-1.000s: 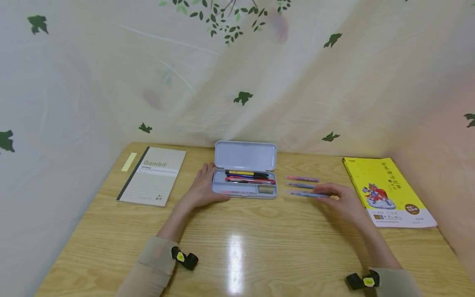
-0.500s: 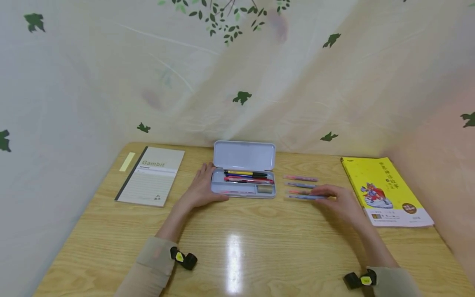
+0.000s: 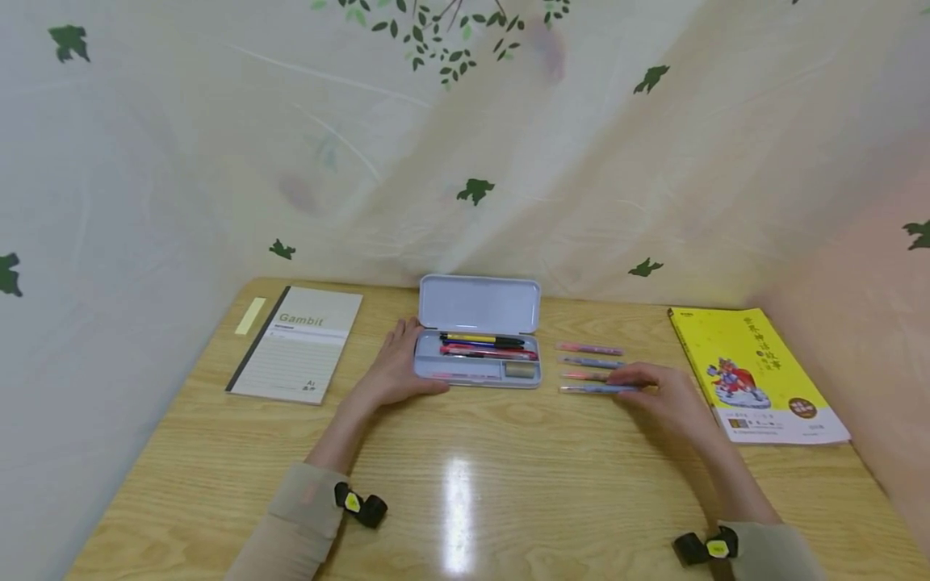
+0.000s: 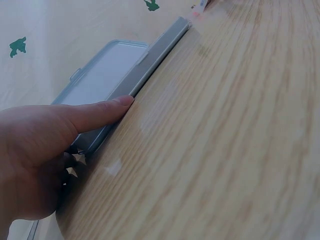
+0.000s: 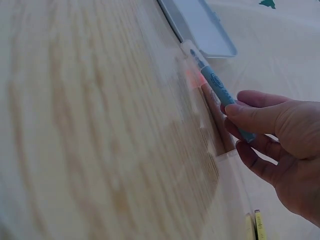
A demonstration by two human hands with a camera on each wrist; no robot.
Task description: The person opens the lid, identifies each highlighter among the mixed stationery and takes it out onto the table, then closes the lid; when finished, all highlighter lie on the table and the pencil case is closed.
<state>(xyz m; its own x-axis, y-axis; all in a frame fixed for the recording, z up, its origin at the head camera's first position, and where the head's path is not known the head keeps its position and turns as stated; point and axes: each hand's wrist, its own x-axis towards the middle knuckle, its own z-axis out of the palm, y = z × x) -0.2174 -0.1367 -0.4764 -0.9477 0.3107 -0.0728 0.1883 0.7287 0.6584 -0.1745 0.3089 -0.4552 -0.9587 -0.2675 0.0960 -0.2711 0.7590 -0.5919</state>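
My left hand (image 3: 392,367) rests at the near left corner of a light-blue pencil case (image 3: 479,305) with its lid up. The thumb lies straight along the front wall in the left wrist view, the fingers along the left side. To the case's right, my right hand (image 3: 664,399) pinches a blue marker (image 5: 217,85) with a clear cap between thumb and fingers, close over the table. Beyond it lie an orange-tipped marker (image 3: 581,376), partly hidden by the fingers, a second blue marker (image 3: 588,362) and a pink marker (image 3: 592,349), roughly in a row.
Inside the case are a yellow and black pen (image 3: 475,340), red pens (image 3: 490,353) and a beige block (image 3: 519,369). A notebook (image 3: 301,343) and a pale yellow strip (image 3: 251,316) lie at left. At right is a yellow book (image 3: 756,363). A printed curtain (image 3: 363,202) hangs behind the table.
The blue marker in my right hand has moved slightly toward the front of the table, so the orange-tipped marker beyond it now shows. My left hand stays at the pencil case.
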